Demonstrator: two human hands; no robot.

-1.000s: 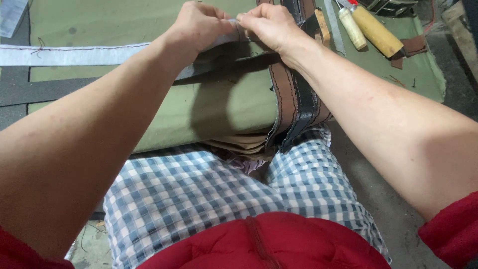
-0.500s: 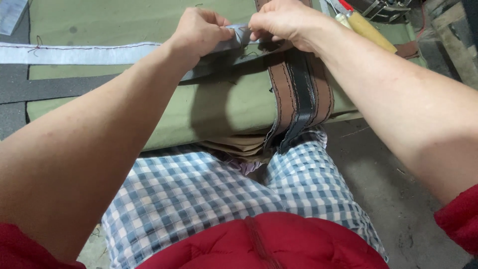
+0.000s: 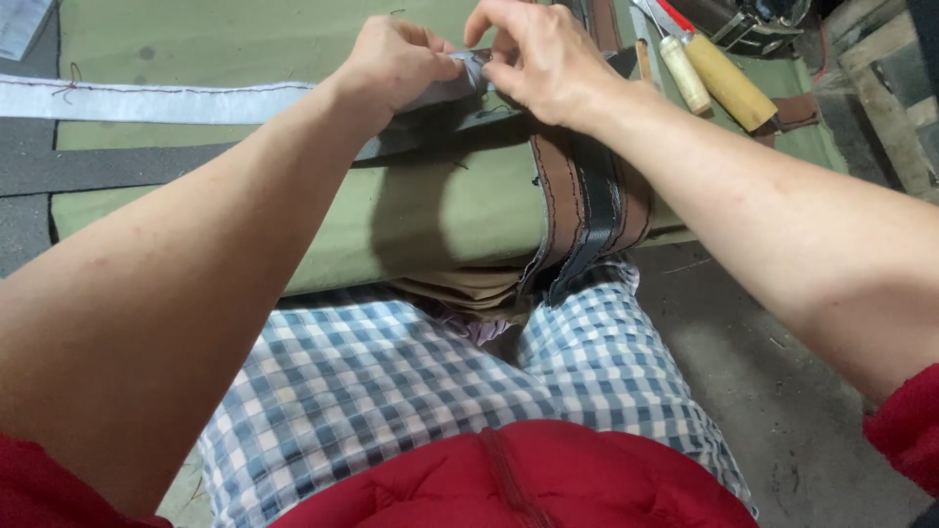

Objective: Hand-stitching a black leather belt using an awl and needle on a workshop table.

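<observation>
My left hand [image 3: 396, 64] pinches the end of a long grey-white webbing strap [image 3: 156, 101] that runs off to the left over olive-green canvas [image 3: 440, 220]. My right hand [image 3: 533, 59] meets it from the right, fingertips closed on the same strap end. A brown and black stitched strap [image 3: 587, 200] crosses the canvas just under my right hand and hangs over its near edge. A dark grey strap [image 3: 147, 166] lies below the white one. The strap end itself is mostly hidden by my fingers.
Two wooden-handled tools [image 3: 719, 83] lie on the canvas at the upper right, near a small brown leather piece [image 3: 794, 112]. A wooden block [image 3: 885, 98] stands at the far right. My checked trousers [image 3: 460, 381] and red padded jacket [image 3: 518, 479] fill the foreground above a concrete floor [image 3: 782, 391].
Both hands have stayed joined at the strap end and shifted slightly toward the top of the view. The camera has tilted down a little, showing more of the canvas's near edge.
</observation>
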